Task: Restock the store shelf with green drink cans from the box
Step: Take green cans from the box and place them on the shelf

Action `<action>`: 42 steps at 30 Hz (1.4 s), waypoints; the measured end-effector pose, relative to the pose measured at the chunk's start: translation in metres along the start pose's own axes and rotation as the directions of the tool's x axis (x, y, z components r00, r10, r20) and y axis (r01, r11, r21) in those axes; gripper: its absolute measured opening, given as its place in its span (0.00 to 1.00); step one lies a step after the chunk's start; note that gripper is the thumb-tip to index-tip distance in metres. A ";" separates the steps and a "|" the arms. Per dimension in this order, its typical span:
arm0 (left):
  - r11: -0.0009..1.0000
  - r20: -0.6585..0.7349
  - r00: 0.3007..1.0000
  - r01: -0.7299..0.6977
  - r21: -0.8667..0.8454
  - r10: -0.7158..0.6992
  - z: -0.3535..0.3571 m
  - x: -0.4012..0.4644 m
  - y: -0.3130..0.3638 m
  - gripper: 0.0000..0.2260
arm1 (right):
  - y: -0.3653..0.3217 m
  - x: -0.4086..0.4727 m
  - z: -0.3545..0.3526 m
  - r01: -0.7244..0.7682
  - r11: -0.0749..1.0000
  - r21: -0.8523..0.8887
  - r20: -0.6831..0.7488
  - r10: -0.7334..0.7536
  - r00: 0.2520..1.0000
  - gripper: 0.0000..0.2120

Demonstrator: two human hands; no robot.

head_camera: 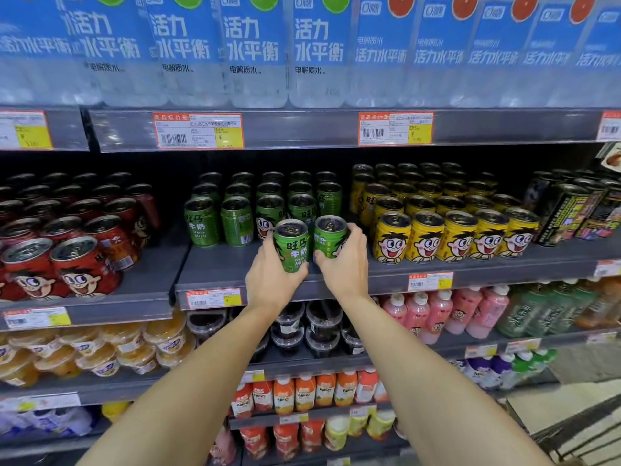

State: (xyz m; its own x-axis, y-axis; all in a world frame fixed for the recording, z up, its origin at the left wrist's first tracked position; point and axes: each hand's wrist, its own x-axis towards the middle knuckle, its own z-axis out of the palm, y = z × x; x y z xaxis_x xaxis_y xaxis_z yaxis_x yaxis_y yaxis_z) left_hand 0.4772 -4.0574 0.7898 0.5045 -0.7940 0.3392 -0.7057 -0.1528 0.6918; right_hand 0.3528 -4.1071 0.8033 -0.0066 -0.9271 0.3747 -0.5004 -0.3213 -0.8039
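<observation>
Each of my hands holds one green drink can at the front of the grey shelf (215,274). My left hand (270,275) grips a green can (291,245) from below and behind. My right hand (344,260) wraps around a second green can (330,235), just to the right and touching the first. Both cans stand upright, at or just above the shelf surface in front of the rows of green cans (235,220) that stand further back. The box is not in view.
Red cans (84,260) fill the shelf to the left, yellow cans (457,237) stand close on the right, with dark cans (571,213) beyond. Large water bottles (255,52) sit on the shelf above. Bare shelf lies front left of the held cans. Bottles and cups fill the lower shelves.
</observation>
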 end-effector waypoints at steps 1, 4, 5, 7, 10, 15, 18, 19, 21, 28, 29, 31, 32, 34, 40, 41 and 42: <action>1.000 0.001 1.000 0.005 0.002 -0.005 0.000 0.000 0.000 0.38 | -0.001 0.003 0.001 -0.019 1.000 -0.002 0.005 0.019 1.000 0.34; 1.000 0.000 1.000 -0.003 0.010 0.003 0.001 -0.001 -0.002 0.38 | -0.001 0.017 0.004 -0.058 0.998 -0.013 0.018 0.059 0.998 0.34; 1.000 0.001 1.000 -0.008 0.014 0.008 0.002 -0.001 -0.002 0.38 | -0.001 0.021 0.005 -0.073 0.997 -0.017 0.016 0.073 0.997 0.34; 1.000 0.000 1.000 -0.012 0.017 0.012 0.002 -0.001 -0.003 0.38 | -0.001 0.031 0.009 -0.104 0.994 -0.025 0.012 0.104 0.995 0.34; 1.000 -0.006 1.000 -0.019 0.018 0.019 0.005 0.000 -0.005 0.38 | -0.001 0.044 0.014 -0.143 0.990 -0.017 0.015 0.143 0.990 0.33; 1.000 -0.012 1.000 -0.021 0.016 0.021 0.007 0.001 -0.008 0.37 | 0.001 0.065 0.025 -0.161 0.987 -0.011 0.021 0.161 0.987 0.36; 0.999 -0.024 0.999 -0.024 0.023 0.025 0.008 0.000 -0.008 0.36 | 0.004 0.077 0.031 -0.159 0.986 -0.040 0.028 0.160 0.987 0.36; 0.999 -0.026 0.999 -0.025 0.029 0.025 0.008 0.000 -0.009 0.35 | 0.005 0.080 0.032 -0.158 0.986 -0.051 0.033 0.160 0.987 0.37; 0.999 -0.027 0.999 -0.022 0.038 0.023 0.009 0.001 -0.009 0.35 | 0.006 0.085 0.035 -0.157 0.986 -0.055 0.037 0.159 0.987 0.38; 0.998 -0.034 0.999 -0.037 0.047 0.039 0.010 0.002 -0.011 0.35 | 0.010 0.089 0.038 -0.125 0.990 -0.071 0.037 0.128 0.991 0.38; 0.998 -0.032 0.999 -0.038 0.043 0.040 0.009 0.002 -0.011 0.35 | 0.010 0.089 0.038 -0.122 0.990 -0.076 0.041 0.126 0.991 0.37; 0.999 -0.027 0.999 -0.035 0.036 0.036 0.009 0.002 -0.011 0.35 | 0.009 0.090 0.036 -0.122 0.987 -0.105 0.060 0.129 0.990 0.37; 0.999 -0.024 0.999 -0.034 0.035 0.035 0.009 0.002 -0.010 0.35 | 0.007 0.091 0.033 -0.130 0.984 -0.121 0.073 0.139 0.988 0.37; 0.999 -0.023 0.999 -0.031 0.039 0.032 0.008 0.001 -0.009 0.36 | 0.005 0.094 0.027 -0.147 0.976 -0.161 0.117 0.167 0.979 0.37; 1.000 -0.001 1.000 -0.018 0.022 0.018 0.005 0.000 -0.006 0.35 | 0.001 0.081 0.016 -0.240 0.954 -0.182 0.170 0.271 0.947 0.44; 1.000 0.004 1.000 -0.014 0.024 0.014 0.004 0.000 -0.006 0.34 | 0.001 0.076 0.015 -0.243 0.948 -0.203 0.184 0.281 0.942 0.42; 1.000 0.006 1.000 -0.013 0.026 0.013 0.004 -0.001 -0.005 0.34 | 0.001 0.071 0.013 -0.224 0.941 -0.254 0.217 0.281 0.935 0.39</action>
State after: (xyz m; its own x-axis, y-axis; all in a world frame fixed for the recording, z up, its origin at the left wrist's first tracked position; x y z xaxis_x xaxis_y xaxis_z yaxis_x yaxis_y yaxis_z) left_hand 0.4787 -4.0582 0.7839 0.4921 -0.7996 0.3441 -0.7251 -0.1578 0.6704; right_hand 0.3637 -4.1757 0.8232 0.0406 -0.9989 0.0244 -0.6892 -0.0457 -0.7232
